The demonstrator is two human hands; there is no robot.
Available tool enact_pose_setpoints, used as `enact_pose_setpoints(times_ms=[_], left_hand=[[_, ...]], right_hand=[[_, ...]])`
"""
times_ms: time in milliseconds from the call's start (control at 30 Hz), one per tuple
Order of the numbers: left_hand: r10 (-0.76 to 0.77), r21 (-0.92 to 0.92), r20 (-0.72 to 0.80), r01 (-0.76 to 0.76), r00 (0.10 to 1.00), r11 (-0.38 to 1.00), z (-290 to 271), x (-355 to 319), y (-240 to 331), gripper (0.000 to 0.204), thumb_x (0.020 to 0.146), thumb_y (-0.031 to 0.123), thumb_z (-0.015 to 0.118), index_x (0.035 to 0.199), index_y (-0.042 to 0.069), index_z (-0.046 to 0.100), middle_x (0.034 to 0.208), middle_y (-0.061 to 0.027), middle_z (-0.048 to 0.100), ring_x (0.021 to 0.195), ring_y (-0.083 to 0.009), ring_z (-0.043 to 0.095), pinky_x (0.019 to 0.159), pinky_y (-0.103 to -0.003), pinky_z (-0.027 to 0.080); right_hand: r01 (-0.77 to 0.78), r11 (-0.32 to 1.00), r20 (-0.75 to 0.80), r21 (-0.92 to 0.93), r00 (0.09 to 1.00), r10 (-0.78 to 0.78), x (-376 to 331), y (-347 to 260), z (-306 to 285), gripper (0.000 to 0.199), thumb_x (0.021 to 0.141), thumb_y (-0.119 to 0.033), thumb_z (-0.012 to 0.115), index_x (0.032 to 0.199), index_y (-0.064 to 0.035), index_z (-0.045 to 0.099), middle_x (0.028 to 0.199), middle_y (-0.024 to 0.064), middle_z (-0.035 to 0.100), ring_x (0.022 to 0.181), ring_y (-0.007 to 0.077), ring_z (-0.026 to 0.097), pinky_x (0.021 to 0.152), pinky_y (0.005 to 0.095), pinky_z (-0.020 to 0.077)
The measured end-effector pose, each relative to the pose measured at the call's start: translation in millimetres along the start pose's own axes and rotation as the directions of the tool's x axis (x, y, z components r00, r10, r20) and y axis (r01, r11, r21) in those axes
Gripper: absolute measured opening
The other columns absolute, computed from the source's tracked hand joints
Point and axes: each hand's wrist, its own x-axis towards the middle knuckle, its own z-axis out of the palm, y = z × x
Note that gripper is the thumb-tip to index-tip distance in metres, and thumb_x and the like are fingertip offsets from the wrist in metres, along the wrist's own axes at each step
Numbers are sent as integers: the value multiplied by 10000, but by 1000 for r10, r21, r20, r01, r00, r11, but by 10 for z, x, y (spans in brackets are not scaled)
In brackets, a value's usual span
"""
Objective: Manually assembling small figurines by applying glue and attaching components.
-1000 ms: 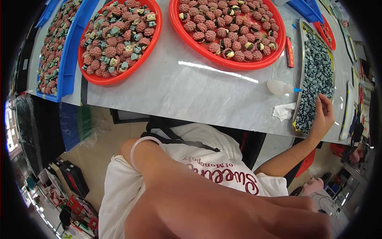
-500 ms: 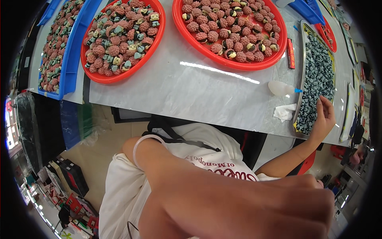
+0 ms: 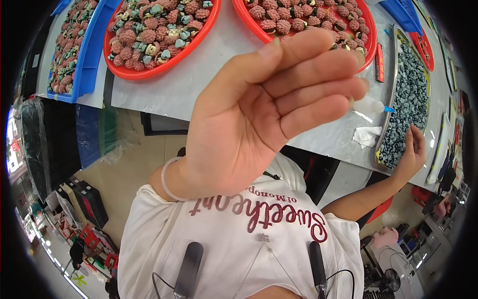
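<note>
Head view: left hand (image 3: 259, 112) up close, palm bare, nothing gripped! Right hand (image 3: 413, 158) is at the metal tray (image 3: 393, 65) of dark beads (image 3: 409, 97); can't tell if it's pinching any. Beyond, left red tray (image 3: 135, 75) and blue bin (image 3: 88, 65) mix pink and blue-green pieces (image 3: 152, 36); right red tray (image 3: 372, 42) holds pink ones (image 3: 298, 24).

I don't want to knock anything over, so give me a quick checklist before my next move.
1. Left hand empty: ok, palm open, nothing in it.
2. Right hand empty: cannot tell, its fingertips are too small over the dark pieces.
3. Bottle standing upright: not ok, it lies on its side, blue tip toward the long tray.
4. Crumpled tissue outside that tray: ok, it lies beside it.
5. Clear view of the right-hand red tray: not ok, the left hand covers part of it.
</note>
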Motion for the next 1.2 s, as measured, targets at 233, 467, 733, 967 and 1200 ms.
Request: enact_pose_setpoints(times_ms=[233,467,733,967,1200], left_hand=[[-17,310,-136,59,991,949,92,-24,-95,331,970,165,425,1288,75,435,1051,-51,512,996,-197,529,869,-245,510],[-58,368,-93,88,994,926,66,-24,-69,271,902,86,563,1157,119,478,976,-6,510,806,-116,532,597,-178,426],[-52,309,-10,52,999,950,41,-36,-121,286,884,39,563,1145,130,491,969,0,506,794,-123,533,611,-189,424],[-81,100,28,78,996,992,47,-42,-124,294,863,11,529,1131,119,480,955,-5,493,802,-145,530,634,-237,416],[-79,96,36,75,996,993,47,1,-67,261,859,63,528,1110,110,476,916,-12,481,786,-151,521,631,-262,407]], right_hand=[[-24,1000,2,14,1000,24,-9,-9,13,170,847,-24,609,1003,39,631,929,57,634,859,100,585,789,209,458],[-4,1000,-4,16,1000,4,-6,-11,8,173,846,-25,611,1005,41,633,924,58,635,847,99,586,782,209,460],[-2,1000,-5,9,1000,2,-20,-4,11,175,847,-30,612,1004,44,633,906,50,629,817,89,575,758,201,456],[1,1000,3,1,1000,-1,-45,21,-20,177,847,-33,615,1005,45,633,896,45,625,810,83,569,745,197,452],[2,1000,23,19,1000,-2,49,39,38,178,854,-37,609,1010,46,626,904,39,620,811,83,562,746,194,444]])
